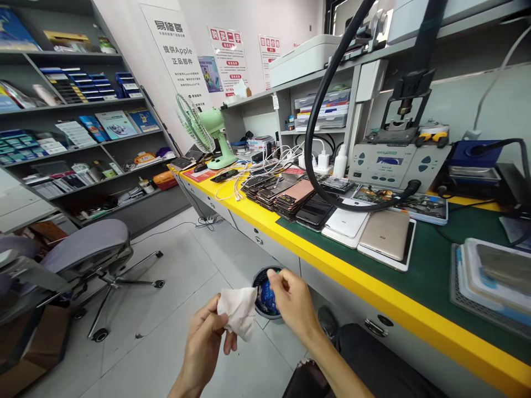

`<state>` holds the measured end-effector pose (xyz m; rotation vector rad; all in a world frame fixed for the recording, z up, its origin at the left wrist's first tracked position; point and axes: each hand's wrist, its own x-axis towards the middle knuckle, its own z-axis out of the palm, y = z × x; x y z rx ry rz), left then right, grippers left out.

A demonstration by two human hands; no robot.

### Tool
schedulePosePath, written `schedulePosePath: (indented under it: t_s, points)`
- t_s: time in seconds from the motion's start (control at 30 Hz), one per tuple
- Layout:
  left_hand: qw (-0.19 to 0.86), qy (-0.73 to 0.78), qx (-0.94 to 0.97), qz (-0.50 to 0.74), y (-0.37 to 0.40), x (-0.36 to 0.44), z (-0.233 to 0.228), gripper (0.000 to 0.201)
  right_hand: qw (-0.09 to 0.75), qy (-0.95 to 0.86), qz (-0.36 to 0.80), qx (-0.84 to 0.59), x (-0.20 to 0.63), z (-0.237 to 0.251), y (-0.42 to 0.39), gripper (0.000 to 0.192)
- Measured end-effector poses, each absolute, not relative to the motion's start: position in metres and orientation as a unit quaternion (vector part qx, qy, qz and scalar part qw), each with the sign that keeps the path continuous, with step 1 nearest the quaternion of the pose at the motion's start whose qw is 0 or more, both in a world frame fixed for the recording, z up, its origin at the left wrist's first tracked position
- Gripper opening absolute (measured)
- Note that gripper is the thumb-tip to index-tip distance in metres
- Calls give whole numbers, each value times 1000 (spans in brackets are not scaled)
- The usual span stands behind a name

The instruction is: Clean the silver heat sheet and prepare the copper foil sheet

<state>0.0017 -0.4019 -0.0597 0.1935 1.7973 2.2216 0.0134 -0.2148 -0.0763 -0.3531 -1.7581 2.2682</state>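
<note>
A crumpled white tissue (238, 310) is up in the air over the floor, just out from the yellow-edged table (373, 287). The left hand (205, 340) pinches it from below, fingers closed on the cloth. The right hand (290, 301) nips a small bit at its fingertips, right beside the tissue. Beneath them sits a round bin (262, 276). Phones (298, 199) lie stacked along the table, a green fan (211, 135) farther back, an office chair (83, 249) off to the left.
</note>
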Motion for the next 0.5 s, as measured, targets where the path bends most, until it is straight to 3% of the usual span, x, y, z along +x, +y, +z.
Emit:
schedulePosePath:
  t_s: [0.03, 0.13, 0.17, 0.4, 0.5]
  points:
    - [141, 619, 68, 770, -402, 2, -59, 21, 125, -606, 777, -114, 11, -77, -214, 18]
    - [151, 609, 67, 776, -402, 2, -55, 21, 95, -598, 789, -103, 10, -81, -212, 49]
    - [156, 604, 65, 779, -401, 2, -54, 21, 74, -590, 797, -107, 12, -82, -212, 50]
    - [167, 611, 76, 770, -392, 4, -52, 20, -67, -491, 868, -40, 45, -70, -218, 46]
    - [148, 644, 111, 742, -393, 4, -48, 22, -85, -493, 866, -15, 55, -65, -222, 41]
